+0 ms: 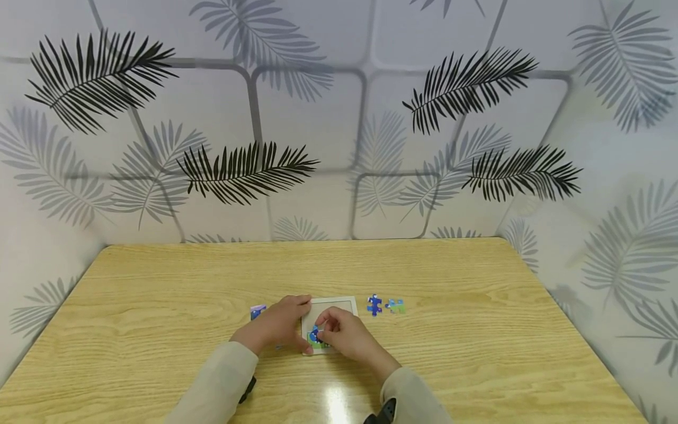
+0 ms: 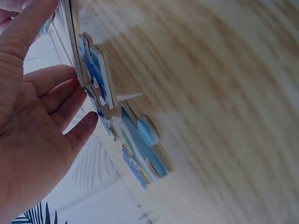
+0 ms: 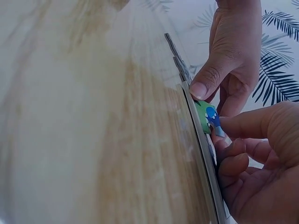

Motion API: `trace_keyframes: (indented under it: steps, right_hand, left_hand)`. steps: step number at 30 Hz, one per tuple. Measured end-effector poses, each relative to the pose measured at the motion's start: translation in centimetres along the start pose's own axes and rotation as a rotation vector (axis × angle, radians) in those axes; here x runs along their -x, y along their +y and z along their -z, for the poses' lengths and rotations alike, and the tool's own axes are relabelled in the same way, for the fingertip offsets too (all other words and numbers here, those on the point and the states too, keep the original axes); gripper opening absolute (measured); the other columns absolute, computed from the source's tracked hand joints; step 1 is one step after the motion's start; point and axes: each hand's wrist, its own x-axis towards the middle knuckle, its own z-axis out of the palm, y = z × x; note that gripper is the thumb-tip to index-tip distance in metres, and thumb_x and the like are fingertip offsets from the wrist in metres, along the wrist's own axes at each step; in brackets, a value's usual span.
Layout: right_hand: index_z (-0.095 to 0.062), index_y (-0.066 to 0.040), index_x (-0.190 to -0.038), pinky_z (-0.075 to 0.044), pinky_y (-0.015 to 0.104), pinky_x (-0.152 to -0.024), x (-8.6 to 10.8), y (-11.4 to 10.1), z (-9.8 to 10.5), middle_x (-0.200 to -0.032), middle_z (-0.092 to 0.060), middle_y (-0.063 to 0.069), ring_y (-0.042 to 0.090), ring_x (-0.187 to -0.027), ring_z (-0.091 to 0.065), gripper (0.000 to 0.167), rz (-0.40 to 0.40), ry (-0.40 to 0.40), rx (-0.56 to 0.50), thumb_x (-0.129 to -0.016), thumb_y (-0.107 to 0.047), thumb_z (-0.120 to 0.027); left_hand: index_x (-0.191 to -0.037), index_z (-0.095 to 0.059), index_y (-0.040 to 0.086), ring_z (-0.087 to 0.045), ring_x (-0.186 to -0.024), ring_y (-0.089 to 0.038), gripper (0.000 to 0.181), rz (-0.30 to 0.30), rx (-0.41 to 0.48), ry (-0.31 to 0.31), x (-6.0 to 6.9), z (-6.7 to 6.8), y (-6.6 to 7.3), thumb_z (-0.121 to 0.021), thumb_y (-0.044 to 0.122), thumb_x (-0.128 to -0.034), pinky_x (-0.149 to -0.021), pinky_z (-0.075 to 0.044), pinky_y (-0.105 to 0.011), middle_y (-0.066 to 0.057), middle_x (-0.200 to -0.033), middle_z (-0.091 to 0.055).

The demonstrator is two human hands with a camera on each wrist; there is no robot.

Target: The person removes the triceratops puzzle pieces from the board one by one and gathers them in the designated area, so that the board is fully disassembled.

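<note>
While the outspread left hand [image 1: 278, 323] touches the tray's edge [image 1: 336, 299], the right hand [image 1: 343, 335] pinches a blue piece [image 1: 315, 333] at its fingertips, near-left corner!

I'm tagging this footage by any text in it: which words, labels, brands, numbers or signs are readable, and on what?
None readable.
Puzzle pieces: only coloured pictures visible.
Wall: leaf and line patterns.
Black wristband: any marking is too small to read.
</note>
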Motion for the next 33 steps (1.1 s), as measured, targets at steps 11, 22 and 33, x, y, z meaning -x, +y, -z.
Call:
trace_keyframes:
  steps: [11,22,33]
  right_hand:
    - [-0.065,-0.006,-0.091,-0.043,0.023,-0.062,-0.2,0.0,-0.1,-0.078,-0.059,-0.001,0.011,-0.072,-0.051,0.010,-0.023,0.037,-0.007,-0.086,0.002,-0.063]
    - [-0.069,-0.005,-0.088,-0.045,0.026,-0.063,-0.2,-0.1,0.8,-0.081,-0.065,0.000,0.011,-0.071,-0.052,0.004,-0.125,0.120,-0.074,-0.086,-0.003,-0.066]
    - [-0.068,-0.002,-0.091,-0.038,0.022,-0.049,0.3,1.5,3.7,-0.077,-0.061,0.002,0.012,-0.059,-0.044,0.007,-0.218,0.218,-0.153,-0.088,-0.004,-0.063]
  left_hand:
    - [-0.139,-0.041,-0.006,-0.028,-0.138,-0.034,0.092,-0.008,0.008,-0.008,0.0,0.1,0.1,-0.084,0.035,-0.0688,-0.108,-0.031,-0.044,-0.014,-0.150,-0.034]
    - [-0.139,-0.042,-0.005,-0.028,-0.138,-0.032,0.092,0.005,-0.002,-0.011,0.0,0.0,0.2,-0.085,0.036,-0.0684,-0.109,-0.030,-0.043,-0.012,-0.150,-0.034]
    - [-0.141,-0.040,-0.004,-0.027,-0.138,-0.031,0.094,0.022,-0.017,-0.019,-0.1,0.0,0.2,-0.084,0.036,-0.0680,-0.110,-0.029,-0.043,-0.011,-0.151,-0.033]
